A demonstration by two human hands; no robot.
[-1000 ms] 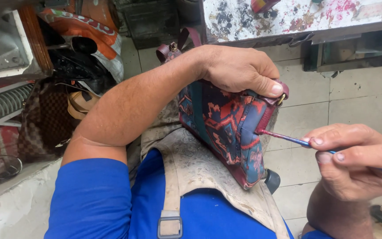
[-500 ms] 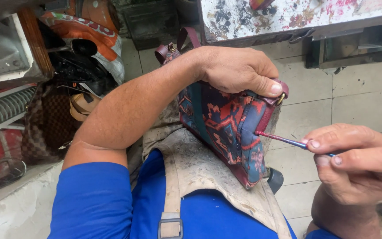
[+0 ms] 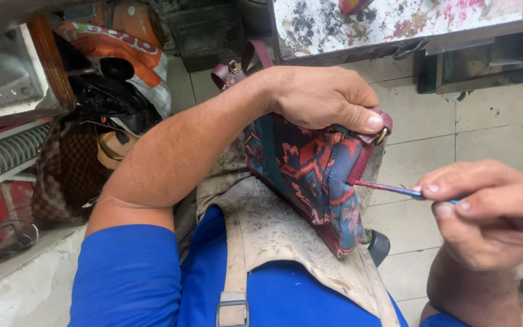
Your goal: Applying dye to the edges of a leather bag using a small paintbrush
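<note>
Resting on the person's lap, on a worn grey apron (image 3: 286, 242) over blue clothing, a patterned bag (image 3: 304, 175) in red, blue and teal stands tilted, its dark red trim and strap along the upper edge. The left hand (image 3: 322, 97) lies over the top of the bag, fingers (image 3: 367, 121) curled shut around the upper corner, with the thumb pressed on the dark red tab beside a small brass ring. The forearm crosses the picture from the lower left up to that corner.

The right hand (image 3: 485, 215) sits to the right of the bag, a little lower than the left one. Its fingers are pinched closed on a thin blue brush (image 3: 394, 189), thumb and first two fingers meeting on the handle. The brush points left, and its reddish tip touches the bag's side edge where the red trim meets the patterned cloth.

Above the hands, the edge of a counter (image 3: 394, 27) shows, white and spattered with black and red paint. Pale floor tiles (image 3: 491, 127) lie beneath it. To the left, a brown checkered bag (image 3: 65, 175) leans beside a pile of dark shoes and an orange and white sack (image 3: 122, 42). A black cable (image 3: 1, 236) lies coiled near the lower left corner.
</note>
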